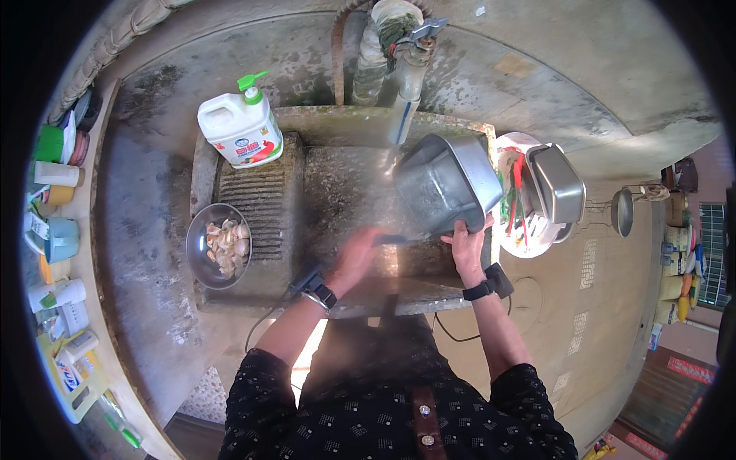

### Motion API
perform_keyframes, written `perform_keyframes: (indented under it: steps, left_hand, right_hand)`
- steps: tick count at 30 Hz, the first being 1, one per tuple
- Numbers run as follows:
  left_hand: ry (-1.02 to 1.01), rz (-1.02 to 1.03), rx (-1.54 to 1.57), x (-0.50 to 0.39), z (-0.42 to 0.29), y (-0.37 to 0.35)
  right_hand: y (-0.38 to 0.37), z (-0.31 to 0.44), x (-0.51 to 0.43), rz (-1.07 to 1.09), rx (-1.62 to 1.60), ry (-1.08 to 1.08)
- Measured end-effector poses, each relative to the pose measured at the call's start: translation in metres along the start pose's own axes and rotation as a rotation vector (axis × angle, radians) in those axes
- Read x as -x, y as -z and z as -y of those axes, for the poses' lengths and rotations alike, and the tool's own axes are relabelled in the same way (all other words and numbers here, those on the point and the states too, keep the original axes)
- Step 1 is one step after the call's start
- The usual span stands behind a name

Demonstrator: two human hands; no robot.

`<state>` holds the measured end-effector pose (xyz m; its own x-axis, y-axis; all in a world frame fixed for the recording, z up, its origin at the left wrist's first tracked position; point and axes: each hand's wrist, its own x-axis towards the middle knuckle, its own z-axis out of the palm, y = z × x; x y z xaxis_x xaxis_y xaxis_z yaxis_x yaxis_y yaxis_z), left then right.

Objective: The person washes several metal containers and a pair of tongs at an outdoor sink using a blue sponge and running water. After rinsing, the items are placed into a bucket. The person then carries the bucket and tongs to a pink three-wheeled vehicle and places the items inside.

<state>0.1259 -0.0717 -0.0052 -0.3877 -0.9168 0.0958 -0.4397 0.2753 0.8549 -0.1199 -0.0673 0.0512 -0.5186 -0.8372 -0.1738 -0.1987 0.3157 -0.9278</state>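
A rectangular stainless steel pan (443, 184) is tilted on its side over the stone sink (345, 184), its opening facing me. My right hand (467, 247) grips the near corner of its rim. In my left hand (355, 259) is a dark flat object (392, 238), too blurred to name, held to the left of the pan. Above the pan's left side ends a plastic pipe spout (404, 118), fed by a tap with a lever handle (428, 29). Whether water is running is hard to tell.
A white detergent jug (240, 129) with a green pump stands on the ribbed washboard (253, 218). Near it sits a metal bowl (198, 264) of garlic cloves (228, 244). Right of the sink, another steel pan (558, 184) rests on a white basin (520, 248). A shelf (109, 287) holds several containers.
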Motion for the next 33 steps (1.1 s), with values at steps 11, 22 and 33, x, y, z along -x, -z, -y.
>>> perform_keyframes:
  steps: [11,22,33]
  left_hand:
    - [0.171,-0.075,0.100,-0.001,0.014,0.017]
    - [0.330,-0.173,0.167,-0.033,-0.006,0.065]
    - [0.357,-0.199,-0.613,-0.078,-0.018,0.040]
  right_hand:
    - [0.019,0.021,-0.011,-0.279,-0.174,0.254]
    - [-0.021,0.058,0.056,0.255,-0.769,-0.455]
    - [-0.046,0.049,0.086,0.268,-0.588,-0.183]
